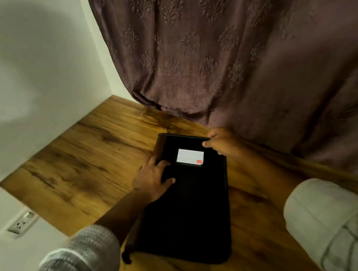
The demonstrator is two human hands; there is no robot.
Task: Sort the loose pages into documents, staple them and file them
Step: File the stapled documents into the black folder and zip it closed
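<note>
A black file folder (192, 210) lies flat on the wooden table (78, 162), its long side running away from me. A white lined label with a red mark (190, 156) is stuck near its far end. My left hand (154, 179) grips the folder's left edge, thumb on top of the cover. At the far right corner, my right hand (222, 142) pinches the folder's edge. No loose pages or stapler show in this view.
A purple patterned curtain (231, 53) hangs behind the table and drapes onto its far edge. A white wall (24, 62) stands to the left, with a socket plate (21, 223) below the table's left edge.
</note>
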